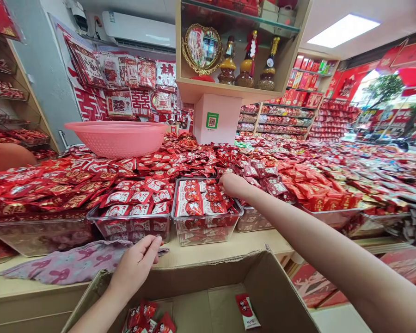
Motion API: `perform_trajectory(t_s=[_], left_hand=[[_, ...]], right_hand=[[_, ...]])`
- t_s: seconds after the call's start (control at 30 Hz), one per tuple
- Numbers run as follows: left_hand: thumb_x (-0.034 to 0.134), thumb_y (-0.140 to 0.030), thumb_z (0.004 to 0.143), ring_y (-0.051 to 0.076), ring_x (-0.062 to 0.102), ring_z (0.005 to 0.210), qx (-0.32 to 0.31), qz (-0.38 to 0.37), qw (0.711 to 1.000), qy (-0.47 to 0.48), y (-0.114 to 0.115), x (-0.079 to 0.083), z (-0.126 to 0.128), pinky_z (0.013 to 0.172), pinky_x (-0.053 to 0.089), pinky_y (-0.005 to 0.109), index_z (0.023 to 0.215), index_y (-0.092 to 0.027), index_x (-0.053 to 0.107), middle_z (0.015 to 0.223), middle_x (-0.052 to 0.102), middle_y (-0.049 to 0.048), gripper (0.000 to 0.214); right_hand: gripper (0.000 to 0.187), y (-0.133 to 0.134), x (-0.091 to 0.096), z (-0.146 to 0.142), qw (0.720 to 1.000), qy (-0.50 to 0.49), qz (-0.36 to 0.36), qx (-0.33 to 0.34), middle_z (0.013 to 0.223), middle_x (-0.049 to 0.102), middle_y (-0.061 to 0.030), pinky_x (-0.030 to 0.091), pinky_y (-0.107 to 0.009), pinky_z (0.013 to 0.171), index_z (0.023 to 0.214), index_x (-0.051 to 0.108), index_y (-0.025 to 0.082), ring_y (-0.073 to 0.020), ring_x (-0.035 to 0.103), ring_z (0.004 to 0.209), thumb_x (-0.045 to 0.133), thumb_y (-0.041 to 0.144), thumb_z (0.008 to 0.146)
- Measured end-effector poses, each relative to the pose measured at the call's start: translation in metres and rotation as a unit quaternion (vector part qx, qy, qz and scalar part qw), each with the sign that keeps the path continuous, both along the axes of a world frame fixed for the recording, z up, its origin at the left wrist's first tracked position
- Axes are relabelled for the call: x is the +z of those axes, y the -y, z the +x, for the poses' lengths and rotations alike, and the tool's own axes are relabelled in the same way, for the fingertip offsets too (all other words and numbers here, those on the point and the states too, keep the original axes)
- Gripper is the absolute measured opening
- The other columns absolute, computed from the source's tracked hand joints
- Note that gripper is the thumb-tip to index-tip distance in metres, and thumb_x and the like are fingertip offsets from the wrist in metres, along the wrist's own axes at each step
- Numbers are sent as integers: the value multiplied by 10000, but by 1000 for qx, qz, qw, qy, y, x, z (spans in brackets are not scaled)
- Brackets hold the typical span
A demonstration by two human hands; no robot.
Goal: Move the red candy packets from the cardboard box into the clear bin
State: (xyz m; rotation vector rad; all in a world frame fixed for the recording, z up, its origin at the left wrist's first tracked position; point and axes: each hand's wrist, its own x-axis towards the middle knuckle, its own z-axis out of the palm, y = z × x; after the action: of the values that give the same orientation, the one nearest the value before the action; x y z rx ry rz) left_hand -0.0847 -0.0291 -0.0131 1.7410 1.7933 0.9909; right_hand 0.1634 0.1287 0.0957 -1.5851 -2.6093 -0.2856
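My right hand [235,186] reaches over the far right corner of a clear plastic bin [204,237]. Its fingers are curled down at the small red-and-white snack packets [213,206] in that bin, and the fingertips are partly hidden. My left hand [142,259] hovers over the far left edge of an open cardboard box [208,270], fingers bent together, with nothing visible in them. Inside the box, one red-and-white packet [247,312] lies on the right and several packets [147,319] lie at lower left, partly covered by my left forearm.
More clear bins [131,226] of red packets line the counter [183,253]. A pink plastic basket [121,138] sits on the packets behind. A patterned cloth [69,262] lies left of the box. A shelf cabinet [225,85] overhangs the display. Part of a person's arm [9,156] shows far left.
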Motion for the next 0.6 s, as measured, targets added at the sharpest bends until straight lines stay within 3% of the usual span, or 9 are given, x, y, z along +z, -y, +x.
perform_trajectory(t_s=[0.3,0.43,0.5,0.53,0.57,0.6], left_hand=[[360,-480,789,133,481,476,0,10,1000,-1,0,-1,0,461,374,202,693,-228,530,493,486,-61,319],[358,-478,791,134,483,485,0,9,1000,1,0,-1,0,469,383,204,718,-225,540,500,493,-56,320],[355,-473,793,135,489,490,1,3,1000,-2,1,0,0,475,387,206,721,-223,543,499,500,-53,321],[354,-472,794,135,490,489,2,1,1000,-4,1,1,1,474,386,206,722,-223,544,497,502,-53,322],[353,-472,795,135,492,488,3,1,1000,-7,1,1,1,472,384,206,722,-224,542,497,503,-54,321],[353,-473,795,133,491,484,3,2,1000,-11,1,1,2,467,379,205,714,-224,537,499,505,-54,320]], right_hand=[[234,5,10,8,999,-27,27,-6,949,620,-113,389,-252,806,867,643,138,-193,544,920,436,142,760],[237,27,24,13,998,-56,38,-14,879,640,-93,413,-263,737,832,645,139,-193,568,834,423,191,764],[228,53,27,15,995,-82,-33,42,817,650,-54,425,-231,679,807,644,148,-158,581,754,438,231,756],[225,68,24,14,984,-96,-115,93,798,653,-33,428,-210,651,814,643,154,-136,584,720,449,250,751],[227,85,17,12,957,-107,-224,152,789,654,-15,431,-191,624,829,641,160,-117,588,694,455,261,745],[234,102,5,9,910,-101,-344,209,800,655,-1,433,-178,604,859,637,169,-103,592,684,460,264,740]])
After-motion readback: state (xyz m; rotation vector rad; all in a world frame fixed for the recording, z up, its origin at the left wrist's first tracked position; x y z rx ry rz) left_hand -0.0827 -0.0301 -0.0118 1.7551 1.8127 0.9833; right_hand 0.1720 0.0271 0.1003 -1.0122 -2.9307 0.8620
